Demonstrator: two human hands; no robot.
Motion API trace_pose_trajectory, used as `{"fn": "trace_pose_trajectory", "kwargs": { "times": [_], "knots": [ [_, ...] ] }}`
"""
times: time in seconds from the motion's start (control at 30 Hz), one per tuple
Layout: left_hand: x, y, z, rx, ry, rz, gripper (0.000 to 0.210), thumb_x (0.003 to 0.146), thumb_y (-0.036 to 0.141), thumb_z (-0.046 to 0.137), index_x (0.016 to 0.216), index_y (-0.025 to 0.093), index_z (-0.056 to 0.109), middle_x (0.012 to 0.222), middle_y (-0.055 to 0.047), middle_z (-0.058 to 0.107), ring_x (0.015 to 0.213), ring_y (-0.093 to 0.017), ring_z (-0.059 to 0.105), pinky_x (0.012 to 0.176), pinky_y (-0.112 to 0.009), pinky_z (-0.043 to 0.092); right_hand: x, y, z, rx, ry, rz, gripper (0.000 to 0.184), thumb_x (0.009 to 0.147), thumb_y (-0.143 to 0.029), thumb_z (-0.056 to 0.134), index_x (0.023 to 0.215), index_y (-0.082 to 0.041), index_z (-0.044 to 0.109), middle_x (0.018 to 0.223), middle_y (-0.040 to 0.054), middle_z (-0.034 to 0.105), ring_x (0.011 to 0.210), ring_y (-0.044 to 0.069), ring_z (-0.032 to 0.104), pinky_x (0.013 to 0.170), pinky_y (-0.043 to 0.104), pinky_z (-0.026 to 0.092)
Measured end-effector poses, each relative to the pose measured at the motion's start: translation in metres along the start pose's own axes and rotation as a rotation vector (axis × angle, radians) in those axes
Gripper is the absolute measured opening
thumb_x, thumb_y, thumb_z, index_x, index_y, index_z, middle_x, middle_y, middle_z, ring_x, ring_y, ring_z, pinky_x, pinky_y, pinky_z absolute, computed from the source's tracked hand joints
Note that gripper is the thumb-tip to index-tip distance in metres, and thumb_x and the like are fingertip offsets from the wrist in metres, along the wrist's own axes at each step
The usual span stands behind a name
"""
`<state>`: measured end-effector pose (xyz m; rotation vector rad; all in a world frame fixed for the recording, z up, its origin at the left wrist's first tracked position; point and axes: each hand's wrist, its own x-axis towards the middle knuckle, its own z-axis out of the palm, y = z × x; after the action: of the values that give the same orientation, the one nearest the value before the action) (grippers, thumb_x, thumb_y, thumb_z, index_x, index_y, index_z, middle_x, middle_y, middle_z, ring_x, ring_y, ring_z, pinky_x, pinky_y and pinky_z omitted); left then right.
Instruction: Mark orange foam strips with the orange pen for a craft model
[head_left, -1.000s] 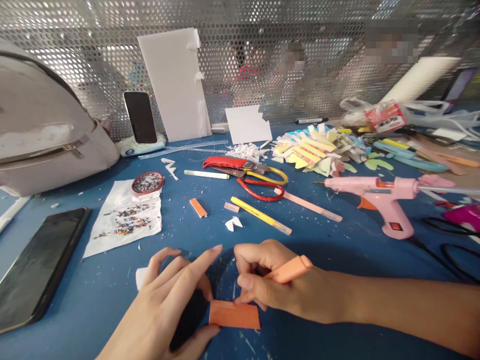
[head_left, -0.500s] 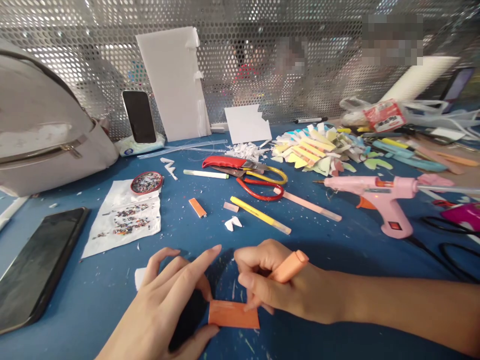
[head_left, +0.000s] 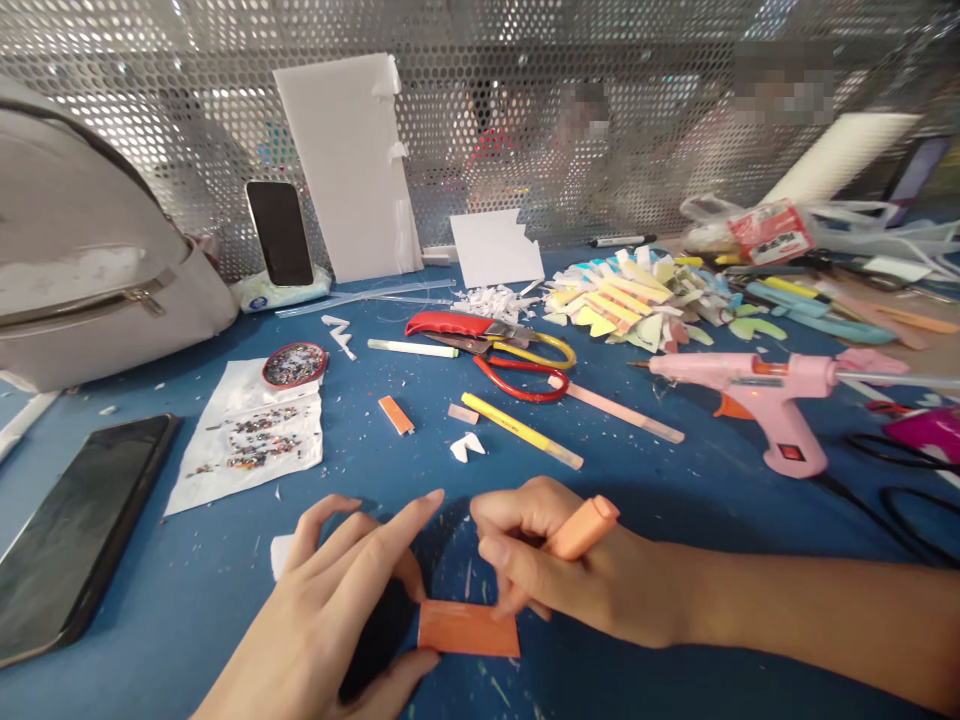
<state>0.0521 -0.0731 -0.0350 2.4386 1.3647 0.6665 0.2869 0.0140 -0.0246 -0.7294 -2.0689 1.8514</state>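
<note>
An orange rectangular piece (head_left: pixel 466 630), perhaps card or foam, lies on the blue table in front of me. My left hand (head_left: pixel 337 585) pins its left end, the thumb at the lower corner and a fingertip at the upper one; the other fingers stretch out above the table. Gripped like a pen in my right hand (head_left: pixel 570 580) is an orange marker (head_left: pixel 585 528), its tip down at the piece's upper right edge. A smaller orange strip (head_left: pixel 395 415), a notched white scrap (head_left: pixel 468 448) and a yellow marker (head_left: pixel 521 430) lie beyond my hands.
Farther back are scissors (head_left: pixel 525 380), a heap of coloured scraps (head_left: pixel 622 295) and a pink glue gun (head_left: pixel 780 385) with a black cord at right. On the left are a phone (head_left: pixel 82 530), paper with beads (head_left: pixel 247 470) and a backpack (head_left: pixel 97 230). A perforated metal panel (head_left: pixel 465 110) stands behind.
The marker and my right hand have shifted very slightly along the orange piece. My left hand stays where it was.
</note>
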Motion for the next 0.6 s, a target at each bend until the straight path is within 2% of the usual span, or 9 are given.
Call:
{"fn": "trace_pose_trajectory", "kwargs": {
  "times": [0.07,0.2,0.33,0.43,0.57,0.6],
  "knots": [
    [-0.001,-0.0002,-0.0001,0.003,0.003,-0.002,0.058,0.103,0.027,0.045,0.156,0.027,0.024,0.094,0.011,0.067,0.096,-0.009,0.067,0.118,-0.026,0.018,0.0002,0.0007,-0.0002,-0.025,-0.056,0.005,0.055,0.101,-0.057,0.05,0.062,-0.02,0.038,0.051,-0.0046,0.043,0.054,0.015,0.065,0.042,0.017,0.036],
    [-0.0009,-0.0003,0.0001,0.023,0.009,-0.009,0.058,0.103,0.028,0.045,0.156,0.028,0.023,0.094,0.009,0.067,0.098,-0.012,0.068,0.115,-0.029,0.025,0.0003,0.0007,0.0002,0.024,0.01,0.032,0.053,0.098,-0.06,0.054,0.066,-0.021,0.039,0.051,-0.0062,0.043,0.052,0.013,0.062,0.045,0.017,0.039],
    [0.0003,0.0008,0.0003,0.001,0.002,-0.013,0.056,0.103,0.026,0.042,0.156,0.027,0.023,0.094,0.01,0.066,0.093,-0.009,0.066,0.117,-0.027,0.02,0.0,-0.0009,0.0014,0.003,-0.031,0.021,0.057,0.101,-0.059,0.051,0.061,-0.02,0.038,0.05,-0.0039,0.046,0.049,0.012,0.058,0.042,0.017,0.034],
    [0.0003,0.0017,0.0004,-0.002,-0.001,-0.02,0.056,0.103,0.025,0.042,0.156,0.027,0.022,0.094,0.009,0.066,0.097,-0.01,0.066,0.117,-0.028,0.02,0.0002,-0.0007,0.0013,0.028,0.033,0.024,0.053,0.099,-0.059,0.054,0.067,-0.02,0.04,0.053,-0.0059,0.044,0.049,0.01,0.055,0.046,0.018,0.038],
    [-0.0001,0.0017,0.0001,-0.011,-0.004,-0.016,0.057,0.103,0.025,0.043,0.156,0.026,0.023,0.095,0.01,0.066,0.096,-0.009,0.065,0.118,-0.027,0.016,0.0001,0.0003,0.0004,0.002,-0.055,-0.019,0.053,0.101,-0.054,0.052,0.063,-0.02,0.039,0.052,-0.0033,0.047,0.052,0.014,0.063,0.043,0.017,0.033],
    [-0.0001,0.0016,-0.0001,-0.011,-0.001,-0.016,0.057,0.103,0.025,0.043,0.156,0.026,0.023,0.095,0.01,0.066,0.095,-0.008,0.065,0.118,-0.026,0.015,0.0,0.0001,0.0004,0.009,-0.041,-0.013,0.052,0.101,-0.054,0.053,0.064,-0.02,0.039,0.052,-0.0037,0.047,0.053,0.014,0.064,0.043,0.017,0.034]
  ]
}}
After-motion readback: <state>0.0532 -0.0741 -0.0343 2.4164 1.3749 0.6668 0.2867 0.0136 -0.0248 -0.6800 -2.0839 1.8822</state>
